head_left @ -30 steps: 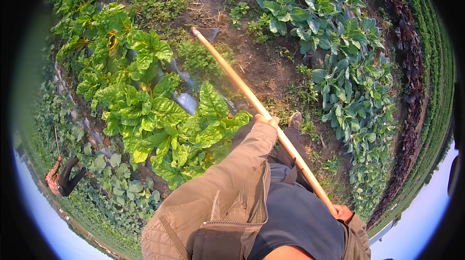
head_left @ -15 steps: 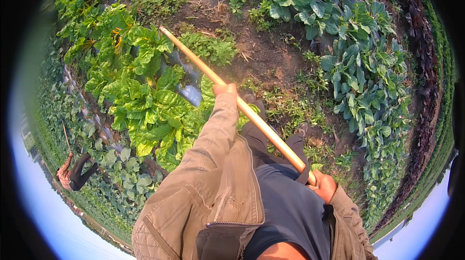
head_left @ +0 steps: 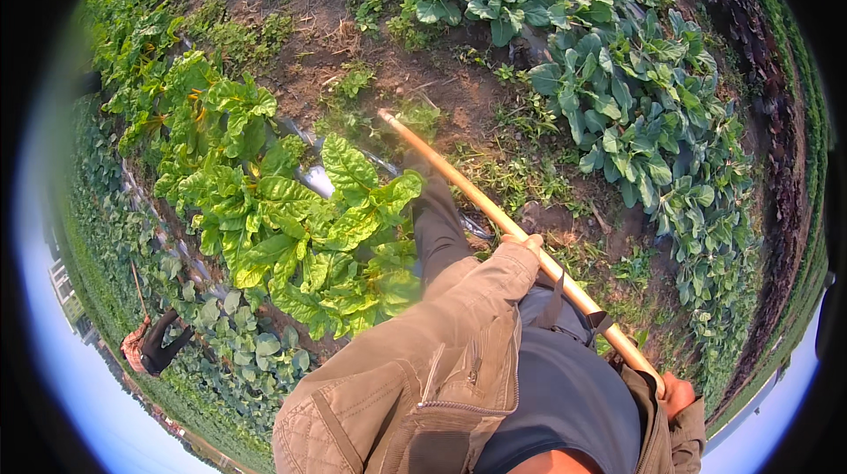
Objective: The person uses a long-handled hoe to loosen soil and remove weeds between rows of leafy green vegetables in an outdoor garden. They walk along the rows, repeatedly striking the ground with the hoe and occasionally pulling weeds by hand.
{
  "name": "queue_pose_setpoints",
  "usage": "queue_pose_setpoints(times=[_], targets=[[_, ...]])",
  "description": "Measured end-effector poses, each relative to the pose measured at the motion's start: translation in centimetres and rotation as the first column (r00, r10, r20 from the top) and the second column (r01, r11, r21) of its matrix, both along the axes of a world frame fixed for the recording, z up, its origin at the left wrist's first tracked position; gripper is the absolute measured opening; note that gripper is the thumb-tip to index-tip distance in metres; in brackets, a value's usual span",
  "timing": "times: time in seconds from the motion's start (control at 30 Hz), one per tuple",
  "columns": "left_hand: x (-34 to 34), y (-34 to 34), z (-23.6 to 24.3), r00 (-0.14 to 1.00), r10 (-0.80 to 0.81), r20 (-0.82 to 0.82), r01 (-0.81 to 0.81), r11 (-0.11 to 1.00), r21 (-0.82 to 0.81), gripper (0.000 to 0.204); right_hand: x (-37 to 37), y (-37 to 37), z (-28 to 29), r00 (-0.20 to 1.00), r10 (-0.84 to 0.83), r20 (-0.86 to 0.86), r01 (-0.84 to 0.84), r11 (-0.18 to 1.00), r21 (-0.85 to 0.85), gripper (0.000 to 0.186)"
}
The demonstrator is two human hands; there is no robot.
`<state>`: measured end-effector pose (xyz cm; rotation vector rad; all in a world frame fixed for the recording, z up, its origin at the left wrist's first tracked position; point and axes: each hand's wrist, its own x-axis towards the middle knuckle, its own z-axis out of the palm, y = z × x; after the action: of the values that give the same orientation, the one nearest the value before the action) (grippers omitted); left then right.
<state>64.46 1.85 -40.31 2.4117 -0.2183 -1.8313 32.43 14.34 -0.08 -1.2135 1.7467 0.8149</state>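
The wooden handle [head_left: 494, 214] is being swung rightward since the earlier frame, its far tip now lying over bare soil [head_left: 353, 24]. Its long axis is running diagonally from upper left down to lower right. It is being gripped mid-shaft by the closed left hand [head_left: 520, 244] and at its near end by the closed right hand [head_left: 675, 393].

Bare brown garden soil [head_left: 353, 24] carries everything. Row of big bright-green crinkled chard plants [head_left: 291, 218] left of centre, beside a grey strip of plastic mulch sheeting [head_left: 313, 178]. Darker blue-green broad-leaf cabbage plants [head_left: 618, 121] curve along right. Low scattered green weeds [head_left: 512, 174] between rows. Smaller cabbage seedlings [head_left: 256, 350] lower left.
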Motion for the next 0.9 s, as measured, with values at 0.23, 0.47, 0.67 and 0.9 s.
queue_pose_setpoints(times=[0.23, 0.47, 0.67, 0.9], targets=[[5.4, -2.0, 0.4, 0.988, 0.079, -0.13, -0.087, 0.994, -0.06, 0.039, 2.2, -0.3, -5.1, 0.998, -0.011, 0.066, 0.018, 0.995, -0.101, 0.023], [36.2, -19.3, -8.2, 0.881, 0.422, 0.215, -0.304, 0.852, -0.426, 0.044, 26.9, -15.0, -22.3, 0.884, 0.038, 0.467, 0.048, 0.984, -0.171, 0.033], [48.0, -26.0, -13.4, 0.859, 0.49, 0.152, -0.374, 0.801, -0.467, 0.027, 39.3, -23.8, -23.4, 0.86, 0.069, 0.506, -0.004, 0.992, -0.129, 0.039], [34.9, -18.9, -13.0, 0.863, 0.423, 0.276, -0.364, 0.899, -0.243, 0.046, 31.0, -18.5, -18.3, 0.928, 0.067, 0.367, -0.052, 0.997, -0.05, 0.043]])
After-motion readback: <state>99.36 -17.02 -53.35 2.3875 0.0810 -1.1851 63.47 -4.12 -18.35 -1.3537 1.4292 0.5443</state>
